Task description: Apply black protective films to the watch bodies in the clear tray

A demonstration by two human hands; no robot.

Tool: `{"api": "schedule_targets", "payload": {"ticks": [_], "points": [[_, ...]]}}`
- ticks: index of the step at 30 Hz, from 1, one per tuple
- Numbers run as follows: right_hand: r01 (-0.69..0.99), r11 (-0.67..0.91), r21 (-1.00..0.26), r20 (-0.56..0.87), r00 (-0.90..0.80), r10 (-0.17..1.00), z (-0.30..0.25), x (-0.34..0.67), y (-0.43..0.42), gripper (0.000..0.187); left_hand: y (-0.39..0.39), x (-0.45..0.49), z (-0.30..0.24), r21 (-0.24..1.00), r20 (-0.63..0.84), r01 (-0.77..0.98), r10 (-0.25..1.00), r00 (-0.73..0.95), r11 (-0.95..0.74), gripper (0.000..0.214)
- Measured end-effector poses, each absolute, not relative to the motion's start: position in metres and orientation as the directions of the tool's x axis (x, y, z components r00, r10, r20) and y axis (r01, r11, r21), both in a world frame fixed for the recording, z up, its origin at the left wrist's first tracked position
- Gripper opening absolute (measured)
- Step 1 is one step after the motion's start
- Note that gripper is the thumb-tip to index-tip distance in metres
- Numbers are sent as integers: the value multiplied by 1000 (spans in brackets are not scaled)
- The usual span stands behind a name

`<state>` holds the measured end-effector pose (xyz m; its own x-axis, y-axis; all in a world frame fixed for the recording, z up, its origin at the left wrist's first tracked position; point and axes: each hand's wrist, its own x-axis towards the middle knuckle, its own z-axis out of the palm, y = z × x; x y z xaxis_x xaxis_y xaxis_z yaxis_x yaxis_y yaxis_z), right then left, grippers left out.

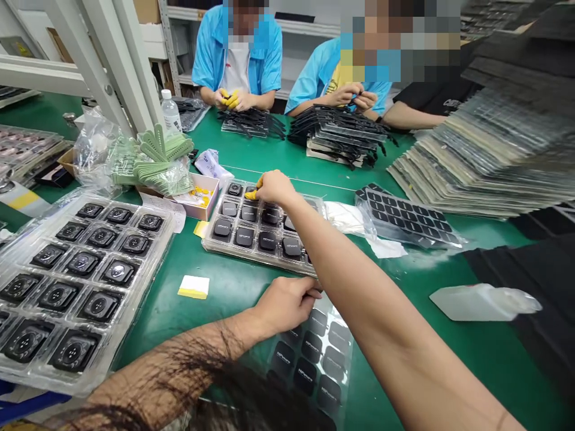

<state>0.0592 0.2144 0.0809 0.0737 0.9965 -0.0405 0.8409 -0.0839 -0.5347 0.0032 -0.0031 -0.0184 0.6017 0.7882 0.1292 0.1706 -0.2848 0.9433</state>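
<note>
My right hand (275,188), with yellow finger cots on its fingertips, reaches over a clear plastic tray (211,244). Its fingertips are bent together at a watch body in the back row; anything thin between them is hidden. Dark square films with pale lettering cover many watches in this tray, such as the film (244,237) in the front row. Below the tray's front edge, my left hand (287,304) has its fingers curled at the top of a clear sheet of dark square stickers (311,346). What those fingers pinch, if anything, I cannot make out.
On the left, another tray (153,254) holds several watch bodies. Behind are green straps (164,158) and a box of yellow finger cots (202,197). A sticker-sheet stack (408,212), a clear bottle (480,302) and a tall sheet pile (467,161) stand right. Two co-workers (265,66) sit opposite.
</note>
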Motion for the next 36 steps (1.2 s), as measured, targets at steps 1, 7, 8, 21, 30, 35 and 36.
{"api": "schedule_targets", "payload": {"ticks": [1, 7, 8, 21, 30, 35, 36], "points": [[805, -83, -587, -42, 73, 996, 83, 61, 213, 25, -3, 2, -17, 948, 123, 165, 791, 599, -272, 34], [217, 64, -974, 83, 78, 994, 75, 103, 122, 30, -2, 0, -9, 973, 47, 162, 834, 550, -161, 34], [104, 78, -992, 87, 83, 993, 69, 117, 95, 32, -2, 0, -6, 980, 7, 164, 847, 532, -111, 38], [194, -48, -980, -15, 168, 986, 7, 172, -39, 32, -4, 0, -1, 987, -32, 155, 911, 410, -36, 62], [357, 29, -934, 89, 152, 984, 12, 175, -39, 13, 0, 0, 5, 990, -44, 140, 917, 397, -14, 59], [391, 158, -907, 238, 166, 957, 32, 194, -52, 17, 1, 0, 4, 994, -44, 114, 904, 425, -5, 55], [321, 142, -936, 205, 172, 963, 33, 206, -59, 21, 1, 0, 4, 993, -50, 115, 906, 420, 2, 55]]}}
